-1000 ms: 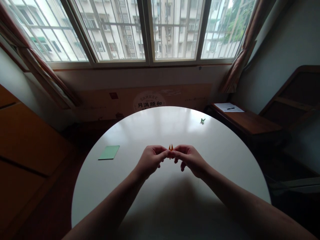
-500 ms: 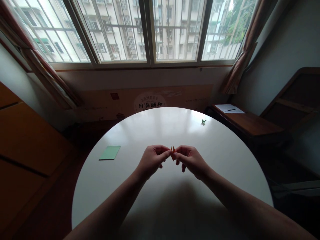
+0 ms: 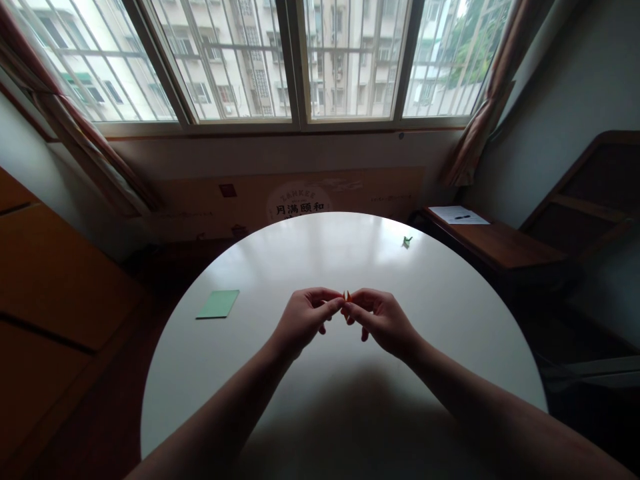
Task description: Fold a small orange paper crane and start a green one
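Over the middle of a round white table [image 3: 250, 373], my left hand [image 3: 303, 320] and my right hand [image 3: 380, 320] meet fingertip to fingertip. Both pinch a tiny orange folded paper piece [image 3: 347, 295], of which only two small points show above the fingers. The rest of the piece is hidden between thumbs and forefingers. Both forearms reach in from the bottom edge.
A green paper sheet [image 3: 218, 304] lies flat on the table's left side. A small green folded paper [image 3: 407, 241] sits at the far right of the table. A wooden side table [image 3: 495, 243] with a paper and pen [image 3: 457, 215] stands to the right, under the windows.
The orange piece has sunk lower between my fingertips, so less of it shows. My hands have stayed in the same place.
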A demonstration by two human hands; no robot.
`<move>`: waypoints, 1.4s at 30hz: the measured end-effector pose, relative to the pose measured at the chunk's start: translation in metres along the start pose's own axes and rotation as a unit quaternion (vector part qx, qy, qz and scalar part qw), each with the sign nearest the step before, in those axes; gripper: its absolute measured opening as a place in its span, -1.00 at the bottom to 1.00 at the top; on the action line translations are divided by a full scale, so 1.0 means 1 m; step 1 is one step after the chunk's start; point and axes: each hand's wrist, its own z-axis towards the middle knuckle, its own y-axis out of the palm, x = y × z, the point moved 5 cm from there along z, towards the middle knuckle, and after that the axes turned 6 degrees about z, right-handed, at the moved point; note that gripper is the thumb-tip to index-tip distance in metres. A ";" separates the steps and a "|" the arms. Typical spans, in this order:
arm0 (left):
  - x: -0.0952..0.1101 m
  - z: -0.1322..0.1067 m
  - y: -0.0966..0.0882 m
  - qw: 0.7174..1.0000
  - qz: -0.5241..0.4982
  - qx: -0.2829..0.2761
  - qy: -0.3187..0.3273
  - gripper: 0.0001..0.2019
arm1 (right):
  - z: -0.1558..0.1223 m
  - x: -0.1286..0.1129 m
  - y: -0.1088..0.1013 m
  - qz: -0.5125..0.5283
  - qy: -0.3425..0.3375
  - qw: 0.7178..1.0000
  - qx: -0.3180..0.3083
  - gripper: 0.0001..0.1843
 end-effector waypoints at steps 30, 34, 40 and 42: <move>0.004 -0.003 0.005 0.999 0.021 -0.023 0.008 -0.76 | 0.000 -0.001 -0.001 -0.003 0.020 0.999 -0.028 -0.79; 0.003 -0.002 0.003 1.000 0.008 -0.019 0.000 -0.81 | -0.001 -0.002 0.001 -0.024 0.018 0.999 -0.038 -0.81; -0.003 0.000 0.003 0.997 -0.048 -0.030 -0.050 -0.83 | -0.002 -0.001 0.001 -0.010 0.036 0.998 -0.054 -0.81; -0.002 0.000 0.003 0.997 -0.047 -0.026 -0.050 -0.83 | -0.002 0.000 0.001 -0.014 0.039 0.998 -0.055 -0.81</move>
